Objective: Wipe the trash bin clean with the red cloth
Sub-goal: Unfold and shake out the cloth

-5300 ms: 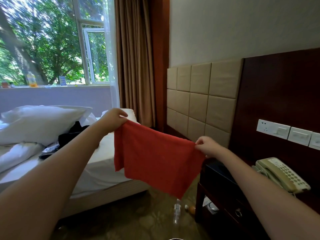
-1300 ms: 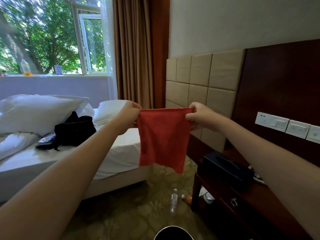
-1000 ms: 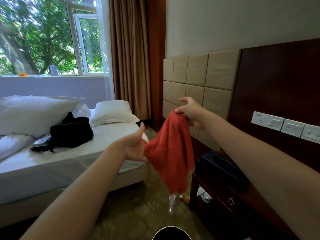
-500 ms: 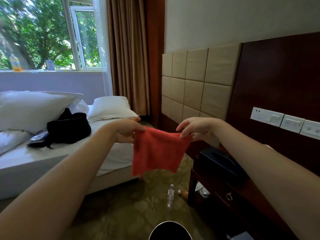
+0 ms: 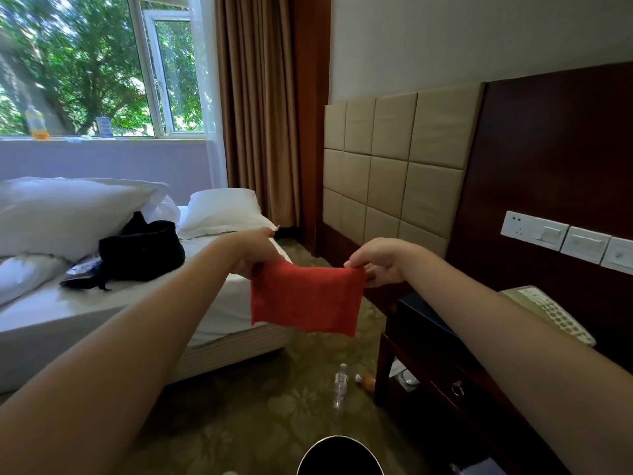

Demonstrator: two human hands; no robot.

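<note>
Your light came from the window (image 5: 102, 63) at the far left; the daylight through the leaves was bright and slightly washed out. It fell hard on the pillows (image 5: 68, 207) and the bed (image 5: 41, 320), whose white cloth was nearly blown out and showed few folds. The right side of the room was dim: the dark wood panel (image 5: 555, 159) and the nightstand (image 5: 445, 365) lay in shadow with little detail. The red cloth (image 5: 305, 296) was evenly lit, its weave soft. The trash bin (image 5: 339, 457) at the near edge was plain black. Your forearms (image 5: 137, 337) looked stretched and oversized toward the lower corners, and the curtain (image 5: 253, 114) bowed from the wide lens.
</note>
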